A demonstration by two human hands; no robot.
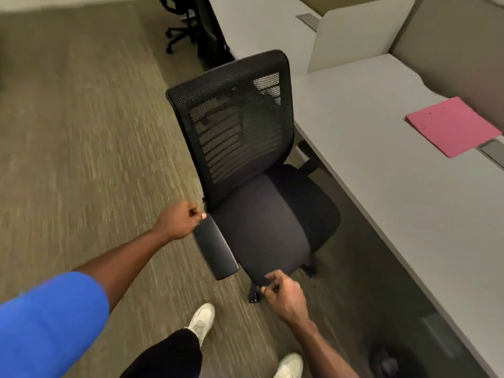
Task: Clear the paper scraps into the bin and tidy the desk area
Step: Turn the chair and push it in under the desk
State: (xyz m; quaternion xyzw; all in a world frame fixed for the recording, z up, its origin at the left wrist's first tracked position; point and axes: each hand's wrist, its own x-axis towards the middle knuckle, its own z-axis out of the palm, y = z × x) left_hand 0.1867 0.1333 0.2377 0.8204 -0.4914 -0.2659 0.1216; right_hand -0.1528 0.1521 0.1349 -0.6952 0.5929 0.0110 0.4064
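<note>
A black mesh-backed office chair [253,170] stands on the carpet just beside the grey counter [381,173], between both hands. The left grip [181,221] is curled nearly closed at the rear end of the chair's armrest [215,248], touching it, while the right grip [283,294] is loosely curled at the seat's front edge, fingertips touching it. No paper scraps show; a pink folder [450,126] lies on the counter, well apart from both, and a dark bin [392,361] sits under the counter near the right forearm.

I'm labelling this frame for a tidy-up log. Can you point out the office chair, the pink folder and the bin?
office chair [261,227]: head view, on the seat cushion.
pink folder [450,125]: head view, middle of its cover.
bin [392,361]: head view, dark rim under the desk, blurred.
</note>
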